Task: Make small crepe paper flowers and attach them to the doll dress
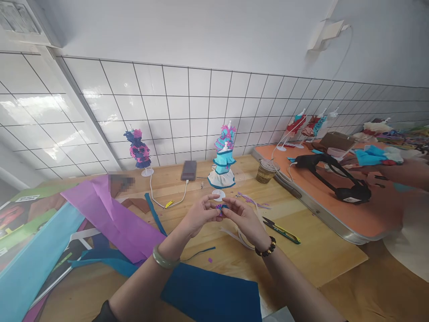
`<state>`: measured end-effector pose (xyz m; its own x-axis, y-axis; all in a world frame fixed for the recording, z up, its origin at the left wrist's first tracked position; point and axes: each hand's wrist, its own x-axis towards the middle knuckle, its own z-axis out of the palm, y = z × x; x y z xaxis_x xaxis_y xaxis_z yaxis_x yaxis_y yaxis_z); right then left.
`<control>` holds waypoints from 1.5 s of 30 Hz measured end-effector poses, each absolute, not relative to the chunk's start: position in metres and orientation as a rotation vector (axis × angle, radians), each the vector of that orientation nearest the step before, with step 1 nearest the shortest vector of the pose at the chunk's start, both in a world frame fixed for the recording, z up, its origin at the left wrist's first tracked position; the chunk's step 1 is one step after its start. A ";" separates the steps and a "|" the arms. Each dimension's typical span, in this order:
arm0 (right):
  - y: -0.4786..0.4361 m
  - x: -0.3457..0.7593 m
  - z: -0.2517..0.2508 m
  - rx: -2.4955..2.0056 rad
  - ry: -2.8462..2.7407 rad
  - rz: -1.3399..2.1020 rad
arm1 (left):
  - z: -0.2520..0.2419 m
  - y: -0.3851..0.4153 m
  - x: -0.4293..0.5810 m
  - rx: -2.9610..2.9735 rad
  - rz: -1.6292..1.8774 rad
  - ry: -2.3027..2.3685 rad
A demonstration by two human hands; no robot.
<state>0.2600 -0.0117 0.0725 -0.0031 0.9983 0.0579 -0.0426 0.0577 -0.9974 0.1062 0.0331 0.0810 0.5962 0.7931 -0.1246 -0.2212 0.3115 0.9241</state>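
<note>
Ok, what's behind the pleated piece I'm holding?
Behind the pleated piece: the round white base under a miniature dress. Your left hand covers part of it, which can't be seen.

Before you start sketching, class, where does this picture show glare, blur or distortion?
Head view: white glare on the glossy wall tiles at left; head view: the far-right arm is blurred, and the wall tiles splay as if wide-angle; head view: blocky pixels hide part of the dark box, while the left hand and right hand look fairly sharp.
</note>
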 end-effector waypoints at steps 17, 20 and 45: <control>0.007 0.278 0.090 -1.137 -1.524 0.957 | 0.094 0.038 0.108 1.119 0.875 0.769; 0.013 0.289 0.108 -1.059 -1.473 1.018 | 0.101 0.053 0.108 1.254 0.963 0.867; 0.107 0.313 0.155 -1.061 -1.559 0.558 | 0.141 0.137 0.160 1.606 1.280 0.783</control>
